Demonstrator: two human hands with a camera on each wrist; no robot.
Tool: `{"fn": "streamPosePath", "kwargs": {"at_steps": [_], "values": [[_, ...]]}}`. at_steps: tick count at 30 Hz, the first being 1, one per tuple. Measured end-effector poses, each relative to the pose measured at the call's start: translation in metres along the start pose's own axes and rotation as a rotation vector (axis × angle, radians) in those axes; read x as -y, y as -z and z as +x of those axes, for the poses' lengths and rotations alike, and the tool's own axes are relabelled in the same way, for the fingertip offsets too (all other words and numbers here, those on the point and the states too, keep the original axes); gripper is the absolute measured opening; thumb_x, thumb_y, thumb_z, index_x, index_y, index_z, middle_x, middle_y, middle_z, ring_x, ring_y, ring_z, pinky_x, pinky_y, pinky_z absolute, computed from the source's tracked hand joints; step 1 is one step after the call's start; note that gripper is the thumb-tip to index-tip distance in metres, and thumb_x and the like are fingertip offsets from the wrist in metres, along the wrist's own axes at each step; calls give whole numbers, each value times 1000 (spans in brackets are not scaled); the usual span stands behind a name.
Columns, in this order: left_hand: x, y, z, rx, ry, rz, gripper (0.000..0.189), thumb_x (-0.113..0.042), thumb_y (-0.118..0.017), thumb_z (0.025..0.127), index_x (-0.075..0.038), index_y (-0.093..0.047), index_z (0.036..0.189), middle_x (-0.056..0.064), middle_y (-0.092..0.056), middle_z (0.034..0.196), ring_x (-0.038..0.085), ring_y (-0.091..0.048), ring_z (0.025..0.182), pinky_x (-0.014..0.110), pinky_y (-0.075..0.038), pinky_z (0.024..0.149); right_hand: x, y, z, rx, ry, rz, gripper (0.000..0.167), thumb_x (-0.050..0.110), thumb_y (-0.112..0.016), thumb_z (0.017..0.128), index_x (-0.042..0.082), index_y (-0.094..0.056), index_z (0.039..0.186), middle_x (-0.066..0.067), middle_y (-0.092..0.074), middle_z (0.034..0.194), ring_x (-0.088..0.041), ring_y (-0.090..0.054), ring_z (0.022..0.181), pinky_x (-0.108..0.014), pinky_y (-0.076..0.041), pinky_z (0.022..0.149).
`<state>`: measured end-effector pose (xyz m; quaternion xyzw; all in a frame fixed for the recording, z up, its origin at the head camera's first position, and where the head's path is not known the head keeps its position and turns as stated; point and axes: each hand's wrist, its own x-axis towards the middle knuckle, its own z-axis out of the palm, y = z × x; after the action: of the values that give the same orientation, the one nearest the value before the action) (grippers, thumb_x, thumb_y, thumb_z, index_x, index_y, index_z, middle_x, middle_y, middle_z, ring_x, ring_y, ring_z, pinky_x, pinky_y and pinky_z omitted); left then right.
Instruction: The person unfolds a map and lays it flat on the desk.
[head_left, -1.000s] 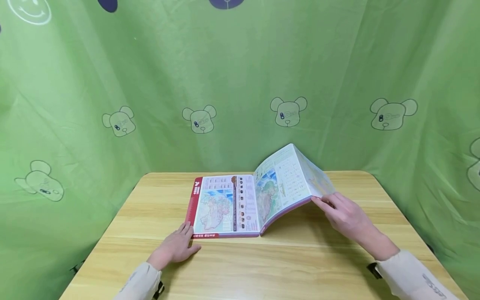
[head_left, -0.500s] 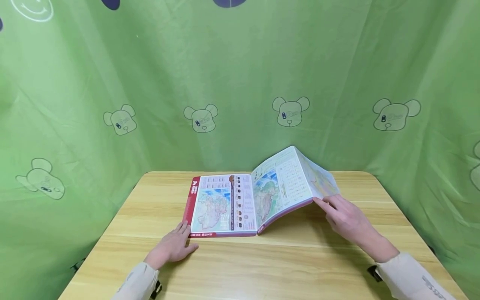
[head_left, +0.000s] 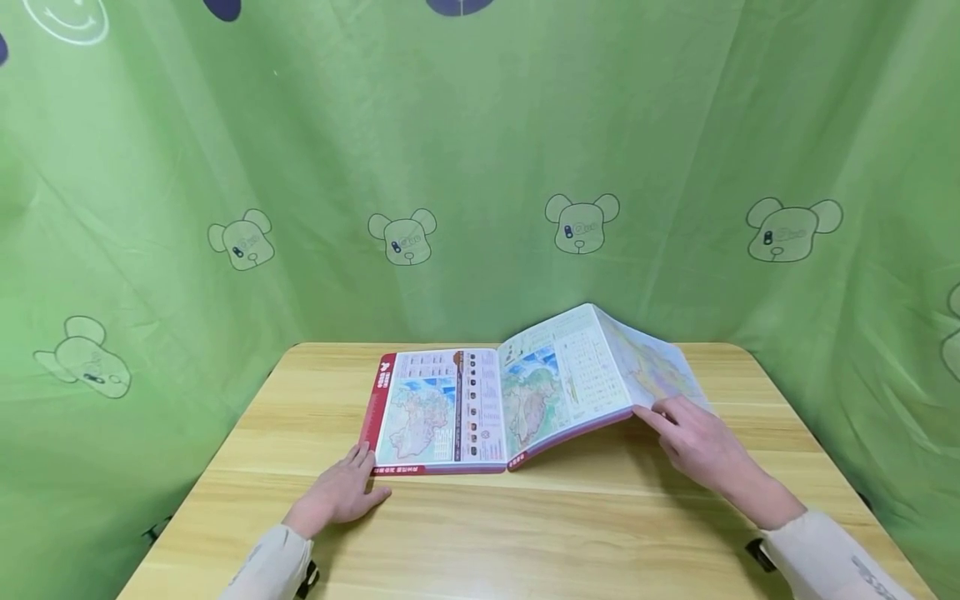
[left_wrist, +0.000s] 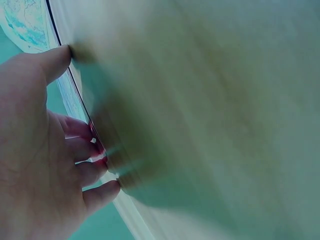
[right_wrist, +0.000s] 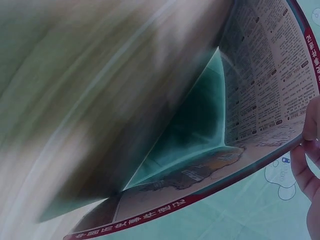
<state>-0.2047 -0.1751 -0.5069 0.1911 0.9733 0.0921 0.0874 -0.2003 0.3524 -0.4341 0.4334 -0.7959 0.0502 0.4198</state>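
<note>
A fold-out map [head_left: 420,417] with red borders lies partly unfolded on the wooden table. Its left panel is flat, while the panels to the right rise into a tent-like ridge [head_left: 611,358]. My right hand [head_left: 693,437] pinches the near edge of the map at that ridge; in the right wrist view, fingers [right_wrist: 305,170] grip the red-edged border. The fingertips of my left hand [head_left: 337,492] rest, extended, on the near left corner. The left wrist view has that hand [left_wrist: 45,145] along the map's edge, its thumb apart from the other fingers.
The wooden table [head_left: 465,542] extends in front of the map toward me. A green curtain [head_left: 480,150] printed with bear heads hangs behind the table and at both sides. The raised ridge stands near the table's back edge.
The raised ridge has sunk and its right panel has spread farther right. My right hand has moved slightly right and down with it. The flat panel and left hand have shifted slightly left.
</note>
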Motion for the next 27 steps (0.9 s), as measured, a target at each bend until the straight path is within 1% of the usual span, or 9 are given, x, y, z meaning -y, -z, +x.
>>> {"fn": "streamPosePath", "kwargs": {"at_steps": [7,12,18,23,27], "values": [[-1,-2,0,-8,-11,11,75,-48,-53,93,10,-35,138,29,-28,147,41,-26,136,49,-27,110,-4,5,-10,123,-32,6,45,13,-25,95,1,-66,110,-8,-54,82,-21,-51,70,-34,-45,57],[-2,-1,-1,-1,-1,15,77,-48,-51,93,11,-33,139,30,-26,147,41,-25,136,49,-27,110,-8,5,-18,127,-12,18,45,16,-25,100,2,-67,109,-8,-54,83,-20,-49,69,-33,-44,56],[-3,-2,0,4,11,7,78,-48,-52,94,12,-32,140,30,-26,147,41,-24,137,49,-27,110,-10,5,-24,129,9,27,45,17,-25,102,4,-69,107,-6,-55,83,-19,-48,69,-32,-43,54],[-3,-4,2,-6,28,4,79,-49,-52,93,12,-32,139,30,-25,148,42,-24,136,51,-27,109,-12,5,-30,148,18,38,48,14,-23,98,3,-69,106,-5,-54,83,-17,-47,68,-31,-43,54],[-3,-11,5,-23,34,-21,79,-49,-53,93,13,-33,138,31,-26,147,43,-25,135,51,-27,109,-18,6,-28,197,47,39,51,9,-21,92,3,-69,107,-3,-54,83,-16,-46,68,-29,-43,53]]}}
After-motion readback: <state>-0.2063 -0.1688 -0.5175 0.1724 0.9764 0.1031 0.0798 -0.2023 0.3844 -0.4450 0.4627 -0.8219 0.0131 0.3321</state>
